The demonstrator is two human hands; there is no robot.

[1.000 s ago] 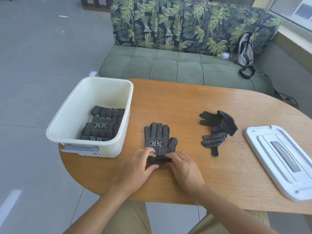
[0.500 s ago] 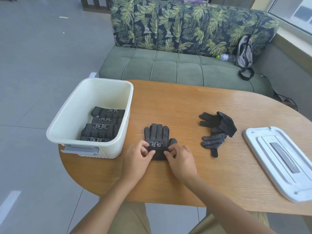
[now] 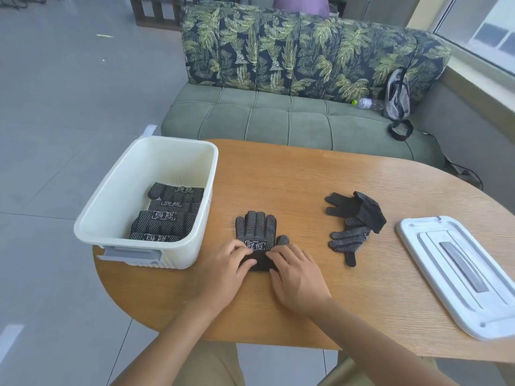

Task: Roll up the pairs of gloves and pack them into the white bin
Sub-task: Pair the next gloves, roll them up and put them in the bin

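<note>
Pale oak surface, rounded at the ends, stands in front of a green sofa with a leaf-print back, grey floor tiles all round. Near the edge closest to the person lies the flat glove pair, black with white dots, fingers pointing away toward the sofa. Its cuff end is rolled up a little way, and both hands are on that roll: the left hand and the right hand sit side by side, fingertips curled over the rolled cuff and thumbs tucked at its near side, so the grip is closed on the roll from both ends. The printed white mark on the glove's palm shows just beyond the fingertips; the four fingers and thumb tip lie flat past that.

Off to the right of the grip, well apart, one loose glove pair lies crumpled, partly inside out. Left of the grip, just beside the left hand, stands the white bin; inside it I count four rolled bundles, packed in a row against its right wall. Far to the right rests one white lid with a grey handle strip. On the sofa are one plastic bottle and one small grey bag.
</note>
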